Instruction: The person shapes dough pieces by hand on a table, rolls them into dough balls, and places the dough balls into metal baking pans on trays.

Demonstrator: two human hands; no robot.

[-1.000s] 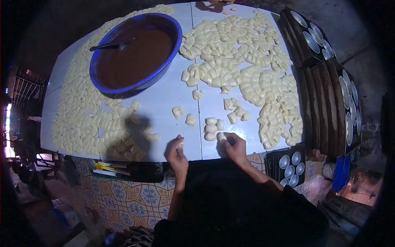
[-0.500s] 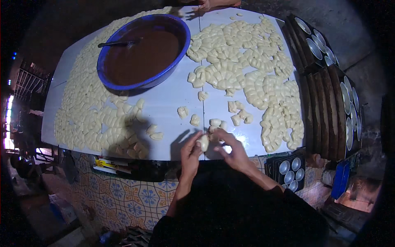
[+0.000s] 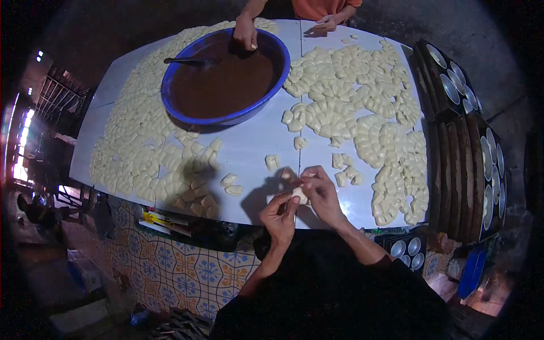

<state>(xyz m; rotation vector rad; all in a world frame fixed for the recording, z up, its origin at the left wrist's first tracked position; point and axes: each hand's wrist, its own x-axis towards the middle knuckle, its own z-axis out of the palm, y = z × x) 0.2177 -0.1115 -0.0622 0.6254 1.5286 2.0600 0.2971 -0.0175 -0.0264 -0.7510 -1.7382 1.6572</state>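
Near the table's front edge my left hand (image 3: 280, 211) and my right hand (image 3: 317, 192) meet around a pale dough piece (image 3: 299, 196), both gripping it with bent fingers and partly hiding it. Around them on the white tabletop (image 3: 238, 153) lie loose dough lumps (image 3: 231, 184) and small clusters (image 3: 347, 170). Broad sheets of cut dough pieces cover the left side (image 3: 130, 158) and the right side (image 3: 391, 181). The small rolls behind my hands are mostly hidden.
A blue basin (image 3: 238, 118) of brown liquid holds a dark utensil (image 3: 184, 60). Another person's hand (image 3: 245, 33) hangs over it, the other hand (image 3: 327, 22) at the far edge. Stacked mould trays (image 3: 453, 175) line the right; more moulds (image 3: 405, 249) sit below.
Since a second ago my hands have come together around a dough piece, my left moving rightward. The other person's hand has appeared over the basin, and the whole view has shifted.
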